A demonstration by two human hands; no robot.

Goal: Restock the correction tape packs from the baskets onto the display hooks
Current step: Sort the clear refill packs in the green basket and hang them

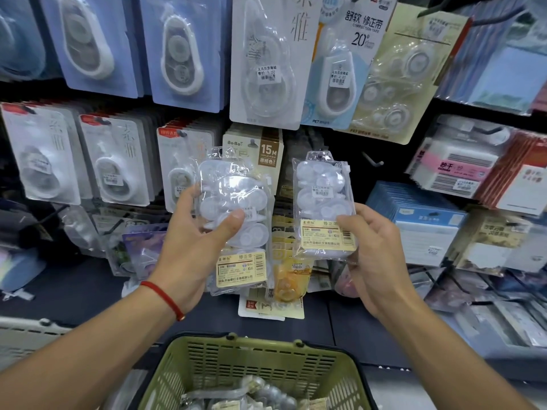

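Left hand (195, 232) grips a pack stack (236, 220) — right hand (376, 255) fingers pinch a single pack's (324, 202) lower edge.

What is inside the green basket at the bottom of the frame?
The green basket holds more clear correction tape packs with yellowish labels. How many there are, and what lies beneath them, cannot be seen: the frame edge cuts them off.

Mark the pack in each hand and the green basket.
left-hand pack (236, 220): head view, clear blister middle.
right-hand pack (322, 196): head view, blister near price sticker.
green basket (254, 362): head view, slotted far wall.
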